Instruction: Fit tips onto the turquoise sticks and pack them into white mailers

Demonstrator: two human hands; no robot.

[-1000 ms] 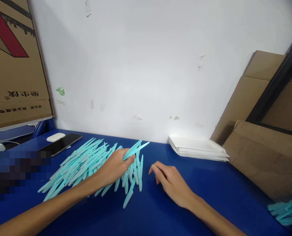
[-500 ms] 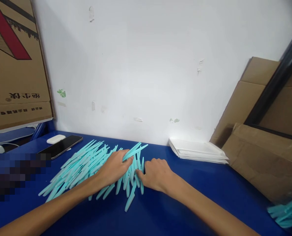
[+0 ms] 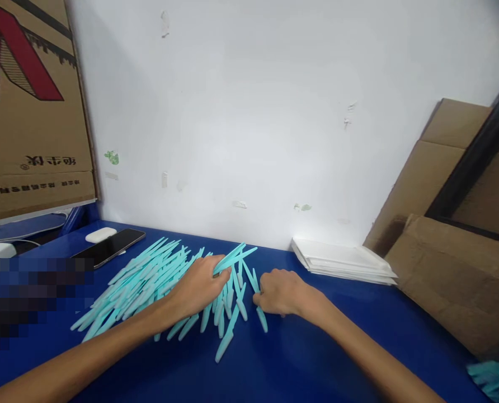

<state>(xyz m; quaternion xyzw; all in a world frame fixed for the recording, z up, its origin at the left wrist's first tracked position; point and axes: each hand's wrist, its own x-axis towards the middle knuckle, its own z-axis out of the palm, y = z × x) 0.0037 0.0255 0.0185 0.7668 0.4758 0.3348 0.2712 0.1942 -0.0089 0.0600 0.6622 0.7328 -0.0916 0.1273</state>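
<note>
My left hand (image 3: 201, 284) is closed around a small bunch of turquoise eyebrow razors (image 3: 235, 255), whose thin ends stick out up and to the right. A single turquoise eyebrow razor (image 3: 262, 321) is pinched by my right hand (image 3: 283, 292), its wide end pointing down towards me. Under and beside my left hand lies a loose group of the same razors (image 3: 229, 305), some crossing each other. Further left spreads a bigger heap of razors (image 3: 144, 280), lying mostly slanted the same way. My left forearm covers part of that heap.
Behind the heap lie a phone (image 3: 111, 246) and a white case (image 3: 100, 235). A stack of white trays (image 3: 344, 260) rests by the wall. Cardboard (image 3: 451, 285) borders the blue table (image 3: 316, 358) at right, with more turquoise pieces (image 3: 495, 378) at lower right. A large carton (image 3: 35, 129) stands at left.
My right hand has moved a little to the right, drawing one razor away from the loose group. My left hand keeps its grip on the bunch. The view has shifted slightly.
</note>
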